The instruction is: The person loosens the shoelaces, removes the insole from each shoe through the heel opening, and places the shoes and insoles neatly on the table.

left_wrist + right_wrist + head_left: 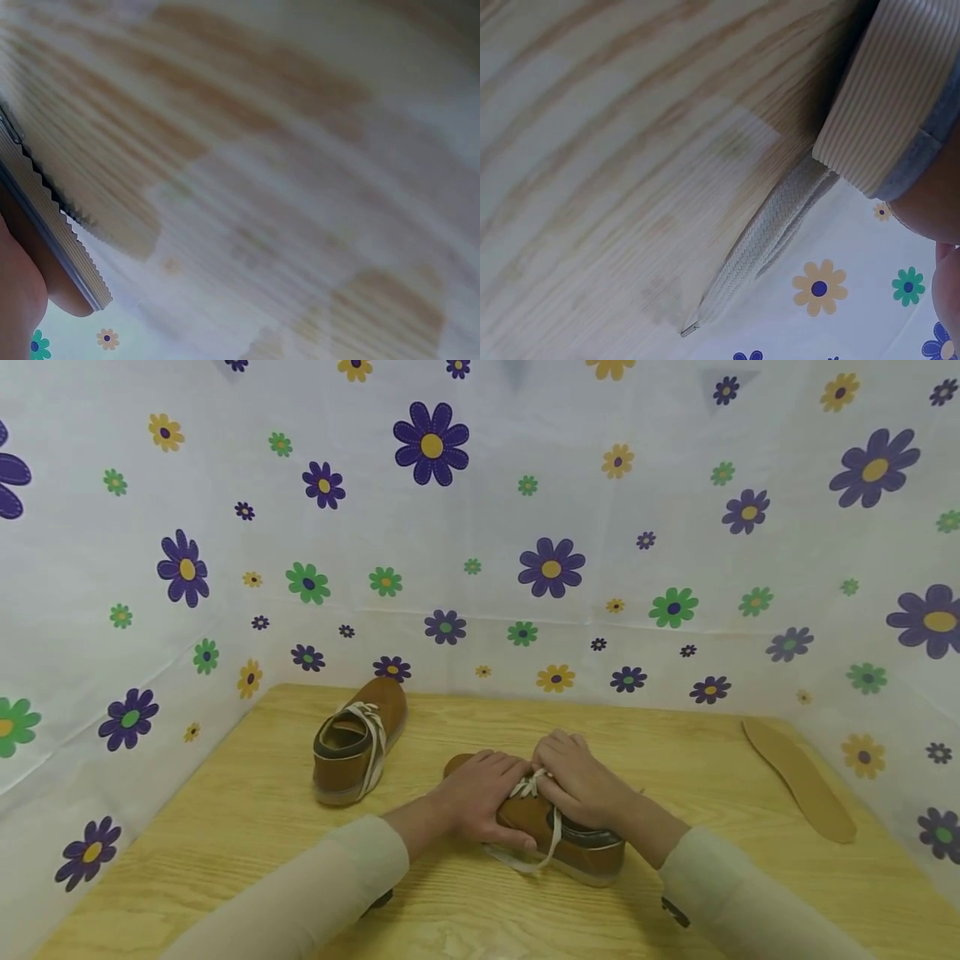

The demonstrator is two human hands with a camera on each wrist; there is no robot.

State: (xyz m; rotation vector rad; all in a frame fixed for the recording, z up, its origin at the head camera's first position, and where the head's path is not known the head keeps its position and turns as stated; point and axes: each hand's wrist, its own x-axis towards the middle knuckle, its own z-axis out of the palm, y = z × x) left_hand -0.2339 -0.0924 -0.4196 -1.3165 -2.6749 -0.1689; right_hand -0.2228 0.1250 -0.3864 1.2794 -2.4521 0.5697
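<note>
A brown shoe (525, 814) with cream laces lies on the wooden table, its toe pointing left. My left hand (480, 793) holds it over the toe part, thumb along the near side and fingers across the top. At the lacing, my right hand (581, 785) has its fingers curled and grips the shoelace (528, 783); its fingertips are hidden. One lace end hangs down the near side in a loop. In the left wrist view the ribbed sole edge (64, 232) shows beside a fingertip. A lace end with a metal tip (757, 232) hangs by the sole (889, 97) in the right wrist view.
A second brown shoe (360, 743) stands at the back left, its laces loose over the side. A tan insole (802, 781) lies at the right of the wooden table (225, 860). A white flower-patterned cloth (480, 527) surrounds the back and sides.
</note>
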